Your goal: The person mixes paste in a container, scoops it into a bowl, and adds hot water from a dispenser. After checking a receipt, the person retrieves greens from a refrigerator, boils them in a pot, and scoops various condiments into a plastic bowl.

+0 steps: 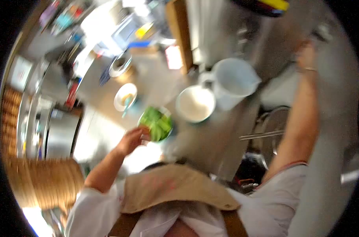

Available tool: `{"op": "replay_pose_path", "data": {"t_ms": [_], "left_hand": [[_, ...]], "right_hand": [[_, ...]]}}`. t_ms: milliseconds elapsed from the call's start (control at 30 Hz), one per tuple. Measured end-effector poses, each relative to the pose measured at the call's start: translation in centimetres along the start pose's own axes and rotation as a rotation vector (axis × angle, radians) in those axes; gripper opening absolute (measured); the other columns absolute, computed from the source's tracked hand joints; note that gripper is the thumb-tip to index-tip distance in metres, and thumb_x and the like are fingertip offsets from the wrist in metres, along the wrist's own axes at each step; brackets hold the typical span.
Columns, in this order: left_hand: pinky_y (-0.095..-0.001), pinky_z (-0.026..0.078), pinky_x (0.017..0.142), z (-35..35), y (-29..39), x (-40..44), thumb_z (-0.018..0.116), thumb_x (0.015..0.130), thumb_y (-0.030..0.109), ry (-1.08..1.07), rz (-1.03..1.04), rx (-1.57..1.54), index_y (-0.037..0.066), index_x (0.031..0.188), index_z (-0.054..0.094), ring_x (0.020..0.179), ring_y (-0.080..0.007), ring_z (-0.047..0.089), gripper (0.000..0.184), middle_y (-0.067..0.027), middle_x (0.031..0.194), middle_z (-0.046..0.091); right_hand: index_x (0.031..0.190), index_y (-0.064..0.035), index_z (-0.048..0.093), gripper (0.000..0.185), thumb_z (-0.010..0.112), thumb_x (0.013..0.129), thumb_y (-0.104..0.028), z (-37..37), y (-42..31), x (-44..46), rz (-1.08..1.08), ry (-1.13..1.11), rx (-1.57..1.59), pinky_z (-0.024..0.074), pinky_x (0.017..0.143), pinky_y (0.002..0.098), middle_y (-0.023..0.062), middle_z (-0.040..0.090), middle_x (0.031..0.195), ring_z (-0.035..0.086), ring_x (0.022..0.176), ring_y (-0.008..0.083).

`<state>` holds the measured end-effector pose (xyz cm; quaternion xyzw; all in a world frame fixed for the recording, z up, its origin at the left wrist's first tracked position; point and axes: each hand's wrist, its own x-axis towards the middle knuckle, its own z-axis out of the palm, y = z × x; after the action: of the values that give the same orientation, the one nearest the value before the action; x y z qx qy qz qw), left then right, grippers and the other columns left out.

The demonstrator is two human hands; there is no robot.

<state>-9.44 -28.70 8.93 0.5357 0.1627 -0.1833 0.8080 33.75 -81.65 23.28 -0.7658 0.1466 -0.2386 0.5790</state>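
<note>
My left hand (133, 140) is closed at the near-left rim of a pale bowl (171, 133), with its fingertips beside the leaves. Bright green leafy vegetables (156, 123) fill that bowl. At the upper right my right arm is stretched far out, and my right hand (306, 55) is close to a small metal fitting (322, 31) on a grey steel surface. Motion blur hides its fingers, so I cannot tell whether it grips the fitting.
Right of the greens stand a white bowl (196, 103) and a translucent measuring jug (234, 81). A small white bowl with a spoon (125, 97) is on the left of the steel counter (156, 85). Below my right arm is a round pan (275, 128). Stacked bamboo steamers (45, 182) stand lower left.
</note>
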Motion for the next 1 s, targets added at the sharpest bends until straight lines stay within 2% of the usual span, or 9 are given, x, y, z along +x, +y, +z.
{"op": "replay_pose_path", "data": {"t_ms": [233, 433, 533, 633, 733, 800, 933, 967, 1000], "left_hand": [[-0.0277, 0.048, 0.068, -8.9, -3.2, -6.2, 0.050, 0.087, 0.019, 0.583, -0.078, 0.082, 0.004, 0.110, 0.050, 0.078, -0.0176, 0.056, 0.028, -0.0088, 0.090, 0.056], [-0.0288, 0.048, 0.068, -12.2, -5.9, -2.8, 0.052, 0.084, 0.019, 0.396, -0.189, 0.047, 0.005, 0.110, 0.050, 0.077, -0.0170, 0.056, 0.030, -0.0076, 0.090, 0.056], [-0.0329, 0.049, 0.075, -12.0, -7.4, -0.6, 0.054, 0.084, 0.020, 0.325, -0.266, 0.129, 0.005, 0.124, 0.038, 0.089, -0.0213, 0.055, 0.046, -0.0114, 0.102, 0.054], [-0.0455, 0.045, 0.086, -12.2, -8.6, 2.0, 0.054, 0.084, 0.019, 0.216, -0.275, -0.095, 0.010, 0.136, 0.017, 0.103, -0.0347, 0.049, 0.064, -0.0181, 0.121, 0.043], [-0.0472, 0.047, 0.083, -12.7, -9.8, 4.8, 0.058, 0.080, 0.013, 0.117, -0.322, -0.221, 0.008, 0.135, 0.009, 0.098, -0.0358, 0.053, 0.074, -0.0214, 0.118, 0.044], [-0.0455, 0.048, 0.084, -13.5, -10.1, 6.1, 0.059, 0.078, 0.010, -0.058, -0.397, -0.220, 0.003, 0.126, 0.031, 0.101, -0.0333, 0.052, 0.056, -0.0194, 0.116, 0.047], [-0.0461, 0.041, 0.092, -16.0, -10.9, 8.3, 0.051, 0.081, 0.007, -0.122, -0.379, -0.293, 0.001, 0.123, 0.038, 0.109, -0.0318, 0.046, 0.044, -0.0170, 0.123, 0.043], [-0.0458, 0.040, 0.093, -15.6, -10.6, 8.6, 0.052, 0.079, 0.007, -0.243, -0.318, -0.191, 0.001, 0.123, 0.038, 0.110, -0.0317, 0.045, 0.046, -0.0152, 0.123, 0.043], [-0.0453, 0.039, 0.093, -16.3, -10.7, 9.3, 0.052, 0.078, 0.006, -0.216, -0.398, -0.233, 0.002, 0.123, 0.039, 0.110, -0.0317, 0.045, 0.047, -0.0147, 0.122, 0.044]], "right_hand": [[0.100, -0.0071, 0.058, 0.027, 0.051, 0.081, -0.024, -3.6, -0.9, 2.8, -0.694, 0.088, -1.056, 0.0451, 0.075, 0.0395, 0.0138, 0.060, 0.096, 0.057, 0.086, 0.0262], [0.094, -0.0083, 0.063, 0.023, 0.056, 0.075, -0.020, -4.3, -1.5, 8.5, -1.081, 0.297, -1.482, 0.0470, 0.068, 0.0425, 0.0159, 0.063, 0.088, 0.059, 0.076, 0.0301], [0.091, -0.0062, 0.063, 0.019, 0.054, 0.078, -0.017, -2.5, -2.4, 5.6, -0.604, 0.398, -0.388, 0.0463, 0.069, 0.0420, 0.0141, 0.063, 0.089, 0.059, 0.080, 0.0295], [0.094, -0.0050, 0.062, 0.020, 0.055, 0.080, -0.017, -0.8, -5.1, -4.0, -0.695, 0.185, -0.310, 0.0459, 0.075, 0.0395, 0.0121, 0.062, 0.095, 0.057, 0.089, 0.0278], [0.098, -0.0052, 0.059, 0.023, 0.054, 0.080, -0.018, -1.8, -5.0, -18.7, -0.683, 0.003, -0.328, 0.0450, 0.077, 0.0385, 0.0112, 0.060, 0.096, 0.056, 0.090, 0.0271], [0.101, -0.0053, 0.057, 0.025, 0.054, 0.081, -0.020, -3.0, -3.1, -29.8, -0.513, -0.144, -0.272, 0.0443, 0.079, 0.0378, 0.0105, 0.059, 0.097, 0.055, 0.091, 0.0267], [0.107, -0.0055, 0.054, 0.030, 0.054, 0.082, -0.022, -4.1, 4.9, -51.3, -0.035, -0.464, -0.161, 0.0431, 0.082, 0.0364, 0.0093, 0.058, 0.099, 0.054, 0.093, 0.0259], [0.114, -0.0078, 0.050, 0.034, 0.057, 0.082, -0.017, -4.4, 6.4, -55.7, -0.030, -0.488, -0.361, 0.0452, 0.082, 0.0328, 0.0074, 0.057, 0.109, 0.055, 0.097, 0.0165], [0.115, -0.0096, 0.051, 0.034, 0.057, 0.083, -0.019, -5.1, 6.6, -58.9, 0.025, -0.544, -0.392, 0.0457, 0.081, 0.0317, 0.0072, 0.058, 0.109, 0.057, 0.096, 0.0174]]}}
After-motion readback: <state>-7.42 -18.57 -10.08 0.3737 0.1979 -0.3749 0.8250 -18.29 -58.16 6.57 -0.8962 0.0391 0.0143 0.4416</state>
